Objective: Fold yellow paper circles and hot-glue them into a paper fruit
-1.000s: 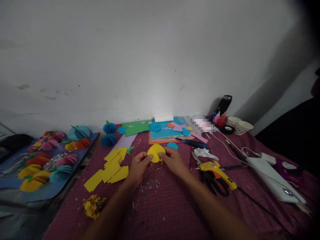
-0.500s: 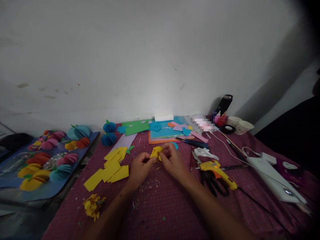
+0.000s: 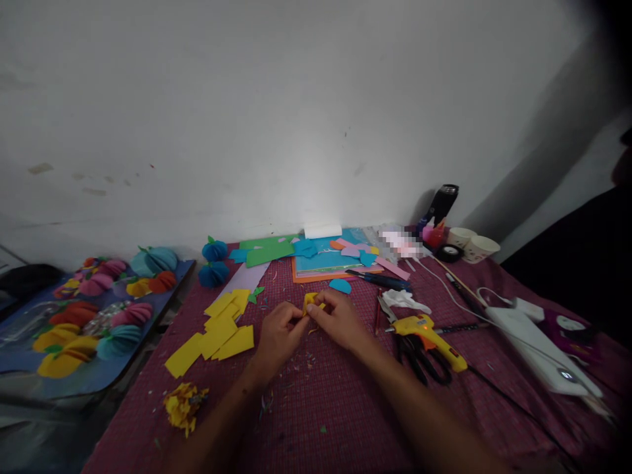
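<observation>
My left hand (image 3: 279,337) and my right hand (image 3: 337,318) meet over the maroon tablecloth (image 3: 345,401). Together they pinch a small folded yellow paper piece (image 3: 310,300); only its top shows above my fingertips. Several flat yellow paper cutouts (image 3: 217,331) lie just left of my left hand. A blue paper semicircle (image 3: 340,286) rests just beyond my right hand.
A yellow glue gun (image 3: 430,334) lies over black scissors (image 3: 424,367) to the right, its cable trailing away. Coloured paper sheets (image 3: 320,258), blue paper balls (image 3: 214,263), paper cups (image 3: 473,245) and a white box (image 3: 538,352) fill the back and right. A tray of paper fruits (image 3: 93,316) stands left. Yellow scraps (image 3: 184,405) lie near the front.
The yellow circle held flat between both hands a second ago has been folded and squeezed small. My hands have closed in on each other.
</observation>
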Demonstrator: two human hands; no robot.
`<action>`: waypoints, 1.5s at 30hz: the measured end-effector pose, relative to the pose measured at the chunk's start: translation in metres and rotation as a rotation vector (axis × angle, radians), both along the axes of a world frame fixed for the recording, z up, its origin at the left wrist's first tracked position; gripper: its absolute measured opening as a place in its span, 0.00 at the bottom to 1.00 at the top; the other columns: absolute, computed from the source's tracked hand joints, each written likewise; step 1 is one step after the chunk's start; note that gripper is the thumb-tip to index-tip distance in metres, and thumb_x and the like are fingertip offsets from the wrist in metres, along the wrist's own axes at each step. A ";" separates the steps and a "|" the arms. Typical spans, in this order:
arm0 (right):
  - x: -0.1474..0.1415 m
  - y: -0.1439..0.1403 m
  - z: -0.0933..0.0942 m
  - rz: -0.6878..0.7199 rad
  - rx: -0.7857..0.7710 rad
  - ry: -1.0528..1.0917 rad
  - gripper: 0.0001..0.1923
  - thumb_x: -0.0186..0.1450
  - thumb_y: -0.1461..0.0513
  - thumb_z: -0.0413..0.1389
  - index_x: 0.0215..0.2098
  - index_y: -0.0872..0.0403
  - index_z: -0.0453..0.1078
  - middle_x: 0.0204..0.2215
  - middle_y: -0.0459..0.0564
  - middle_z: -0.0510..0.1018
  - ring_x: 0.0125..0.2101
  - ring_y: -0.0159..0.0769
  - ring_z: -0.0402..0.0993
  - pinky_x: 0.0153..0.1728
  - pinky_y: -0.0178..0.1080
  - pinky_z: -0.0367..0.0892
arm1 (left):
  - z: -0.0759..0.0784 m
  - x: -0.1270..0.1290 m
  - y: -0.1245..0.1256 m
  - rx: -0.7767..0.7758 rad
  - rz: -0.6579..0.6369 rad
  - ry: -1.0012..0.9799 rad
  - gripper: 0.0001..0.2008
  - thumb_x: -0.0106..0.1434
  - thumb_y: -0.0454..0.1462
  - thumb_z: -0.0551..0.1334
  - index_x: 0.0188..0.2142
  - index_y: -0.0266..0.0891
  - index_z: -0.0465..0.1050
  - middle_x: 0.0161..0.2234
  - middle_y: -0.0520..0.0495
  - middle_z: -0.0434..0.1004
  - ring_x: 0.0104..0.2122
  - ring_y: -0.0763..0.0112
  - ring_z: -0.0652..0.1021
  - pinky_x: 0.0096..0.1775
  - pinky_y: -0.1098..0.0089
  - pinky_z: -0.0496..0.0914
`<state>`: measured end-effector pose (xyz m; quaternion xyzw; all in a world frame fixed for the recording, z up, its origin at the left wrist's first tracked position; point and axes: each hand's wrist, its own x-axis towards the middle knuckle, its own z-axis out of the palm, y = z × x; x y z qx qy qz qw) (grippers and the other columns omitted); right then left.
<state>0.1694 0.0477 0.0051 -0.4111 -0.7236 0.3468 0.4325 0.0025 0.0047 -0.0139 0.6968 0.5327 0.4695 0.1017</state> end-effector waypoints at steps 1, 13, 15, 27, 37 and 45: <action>0.000 0.001 -0.001 0.014 -0.035 0.019 0.11 0.63 0.56 0.58 0.26 0.53 0.68 0.27 0.45 0.74 0.29 0.33 0.68 0.31 0.35 0.61 | 0.000 0.000 0.000 -0.002 -0.006 -0.001 0.11 0.63 0.38 0.65 0.25 0.39 0.70 0.26 0.54 0.71 0.28 0.74 0.71 0.33 0.72 0.63; 0.003 0.005 0.002 0.147 -0.264 0.171 0.16 0.61 0.49 0.59 0.26 0.54 0.69 0.23 0.44 0.70 0.23 0.31 0.65 0.25 0.34 0.59 | 0.003 -0.001 0.000 -0.209 -0.043 -0.281 0.11 0.62 0.41 0.66 0.26 0.39 0.70 0.26 0.54 0.70 0.28 0.73 0.70 0.32 0.72 0.63; 0.003 0.005 0.001 0.165 -0.310 0.201 0.17 0.61 0.49 0.59 0.27 0.54 0.68 0.22 0.44 0.72 0.22 0.31 0.66 0.24 0.34 0.59 | 0.002 -0.002 0.001 -0.230 -0.051 -0.338 0.11 0.62 0.42 0.66 0.27 0.39 0.71 0.26 0.54 0.71 0.28 0.73 0.70 0.32 0.72 0.63; 0.007 0.008 0.003 0.159 -0.325 0.231 0.17 0.63 0.51 0.58 0.25 0.54 0.71 0.18 0.42 0.71 0.19 0.29 0.63 0.21 0.33 0.55 | 0.004 -0.004 0.004 -0.277 -0.060 -0.577 0.13 0.60 0.45 0.67 0.30 0.38 0.71 0.26 0.54 0.73 0.27 0.73 0.72 0.32 0.73 0.67; 0.006 0.010 -0.001 0.111 -0.335 0.224 0.18 0.58 0.49 0.62 0.23 0.54 0.69 0.18 0.41 0.69 0.19 0.29 0.61 0.21 0.33 0.54 | -0.002 0.000 0.006 -0.155 -0.077 -0.648 0.11 0.63 0.41 0.65 0.42 0.41 0.68 0.32 0.53 0.73 0.30 0.73 0.74 0.33 0.74 0.68; 0.002 0.009 -0.006 0.051 -0.189 0.172 0.19 0.58 0.51 0.62 0.21 0.53 0.64 0.20 0.41 0.65 0.23 0.29 0.59 0.24 0.33 0.55 | 0.001 -0.003 0.003 -0.162 -0.101 -0.364 0.07 0.62 0.40 0.64 0.38 0.39 0.74 0.35 0.49 0.75 0.35 0.69 0.75 0.38 0.70 0.69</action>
